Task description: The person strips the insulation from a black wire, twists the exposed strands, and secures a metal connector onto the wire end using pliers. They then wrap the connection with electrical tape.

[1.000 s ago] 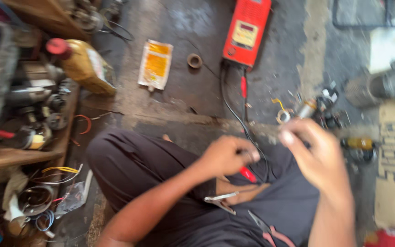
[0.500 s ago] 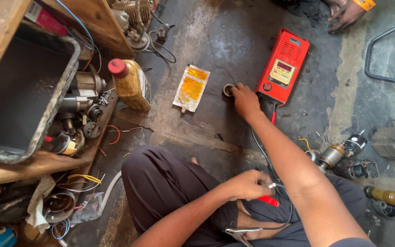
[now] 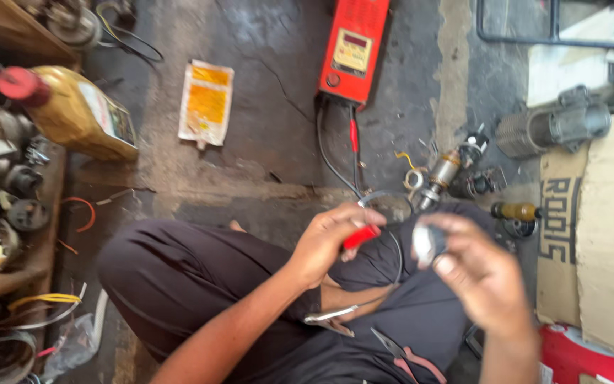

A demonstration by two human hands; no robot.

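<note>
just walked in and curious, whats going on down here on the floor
A person sits on a concrete floor among motor parts. The left hand holds a red-handled probe, wired by dark leads to a red meter box lying ahead. The right hand holds a small round metal part close to the probe; it is too blurred to tell whether they touch. Pliers rest on the lap, and a small motor armature lies just beyond.

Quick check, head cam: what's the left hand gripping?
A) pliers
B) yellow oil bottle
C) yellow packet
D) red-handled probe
D: the left hand is closed around a red-handled probe wired to the red tester; the oil bottle, the packet and the pliers lie untouched.
</note>
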